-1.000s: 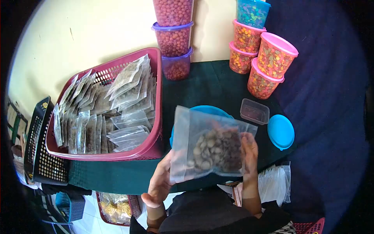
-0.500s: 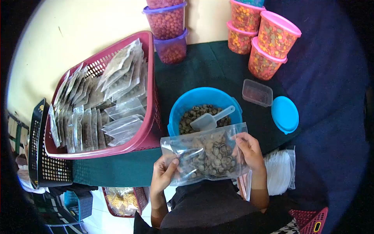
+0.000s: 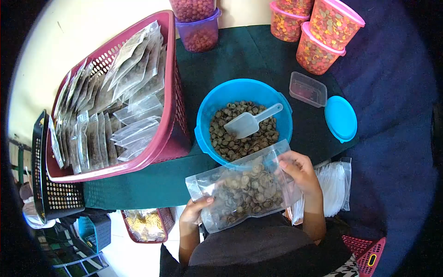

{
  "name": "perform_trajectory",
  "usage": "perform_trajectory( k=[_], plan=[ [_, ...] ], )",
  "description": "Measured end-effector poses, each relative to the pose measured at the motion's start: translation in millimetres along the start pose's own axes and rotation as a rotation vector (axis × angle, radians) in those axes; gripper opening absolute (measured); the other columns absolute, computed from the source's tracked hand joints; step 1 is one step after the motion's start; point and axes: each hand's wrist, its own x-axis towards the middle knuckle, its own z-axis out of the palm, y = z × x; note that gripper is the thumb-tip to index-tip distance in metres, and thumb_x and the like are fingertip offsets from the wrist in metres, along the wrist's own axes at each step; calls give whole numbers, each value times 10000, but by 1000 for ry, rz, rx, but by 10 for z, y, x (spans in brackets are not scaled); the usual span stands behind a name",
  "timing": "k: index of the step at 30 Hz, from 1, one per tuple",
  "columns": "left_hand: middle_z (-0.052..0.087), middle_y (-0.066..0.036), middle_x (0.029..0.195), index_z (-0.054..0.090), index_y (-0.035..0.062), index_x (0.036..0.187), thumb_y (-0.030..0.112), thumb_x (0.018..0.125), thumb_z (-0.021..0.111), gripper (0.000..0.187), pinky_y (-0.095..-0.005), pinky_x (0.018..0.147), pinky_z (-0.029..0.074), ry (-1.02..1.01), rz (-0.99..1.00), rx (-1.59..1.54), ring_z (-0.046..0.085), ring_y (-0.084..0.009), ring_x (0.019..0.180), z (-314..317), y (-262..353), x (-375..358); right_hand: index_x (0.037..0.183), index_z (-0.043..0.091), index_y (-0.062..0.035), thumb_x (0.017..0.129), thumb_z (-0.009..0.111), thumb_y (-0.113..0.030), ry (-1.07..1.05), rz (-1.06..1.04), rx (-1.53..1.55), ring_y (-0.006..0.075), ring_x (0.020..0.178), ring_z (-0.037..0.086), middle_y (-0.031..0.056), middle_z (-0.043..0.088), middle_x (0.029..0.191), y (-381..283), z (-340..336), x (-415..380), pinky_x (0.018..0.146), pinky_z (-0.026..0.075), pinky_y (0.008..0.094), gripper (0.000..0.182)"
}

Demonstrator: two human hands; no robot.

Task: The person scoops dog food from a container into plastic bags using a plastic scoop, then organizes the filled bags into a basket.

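A clear plastic pouch point(image 3: 244, 194) filled with small brown round pieces is held up in front of me, tilted with its right side higher. My left hand point(image 3: 196, 210) pinches its left edge, thumb on the near face. At the upper right side, my right hand point(image 3: 300, 173) grips the same pouch, its other fingers partly behind the plastic. Just beyond the pouch stands a blue tub point(image 3: 203, 111) with more of the brown pieces point(image 3: 230, 143) inside. A translucent scoop point(image 3: 244, 127) lies on top of them, handle toward the upper right.
A maroon basket point(image 3: 171, 87) full of packed pouches stands at left. Pink-lidded tubs point(image 3: 334, 25) and purple-lidded tubs point(image 3: 198, 34) are stacked at the back. Right of the blue tub lie a clear container point(image 3: 308, 90) and blue lid point(image 3: 341, 119). Flat bags point(image 3: 332, 189) sit by my right arm.
The pouch has tilted, its left side dropping lower, with both hands still on it. My view has shifted so the table things appear larger, and more of the blue tub shows.
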Motion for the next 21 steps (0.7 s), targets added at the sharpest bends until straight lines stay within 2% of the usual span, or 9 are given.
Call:
perform_trajectory(
  k=[1,8,10,14,16,20,21],
  plan=[
    [515,-162,1064,330,-98,1198,104,650,566,630,-271,755,424,125,-23,-9,537,-193,881,28,-6,-16,844,550,9,796,539,-142,26,17,-56,82,575,538,40,571,691,-10,-5,14,497,426,201,159],
    [491,-166,1114,404,-78,1160,137,621,584,608,-299,824,384,33,-11,65,508,-200,938,137,145,-89,804,569,5,795,555,-127,33,21,-13,74,556,523,43,580,694,-68,21,83,490,412,202,133],
    [520,-130,1057,437,-67,1144,156,608,595,602,-263,759,378,72,-35,68,505,-163,857,138,124,-103,795,566,8,794,553,-112,-46,-3,-86,73,586,537,39,581,701,-53,-31,88,516,425,202,121],
    [538,-89,984,442,-65,1146,163,611,599,603,-217,663,350,35,-56,71,475,-129,763,48,77,-126,782,561,9,792,551,-98,-39,-48,-137,68,600,539,33,581,691,-53,22,55,527,426,197,108],
    [508,-91,1095,442,-37,1162,161,677,592,545,-274,847,327,-58,-51,98,466,-164,962,-5,60,-132,782,561,12,791,552,-94,-25,-88,-141,65,608,539,30,582,691,-1,25,44,540,427,194,107],
    [512,-85,1091,445,-37,1159,167,668,599,554,-271,857,316,-4,-61,99,463,-163,966,-14,17,-156,792,564,15,790,555,-97,-2,-52,-111,67,612,539,36,586,706,-5,60,-13,547,424,195,112],
    [515,-46,932,452,-35,1154,191,633,605,588,-237,712,301,32,-38,89,429,-125,795,39,25,-168,796,564,16,788,560,-99,-35,-17,-96,68,617,541,40,588,717,9,39,-20,555,429,201,115]
  ],
)
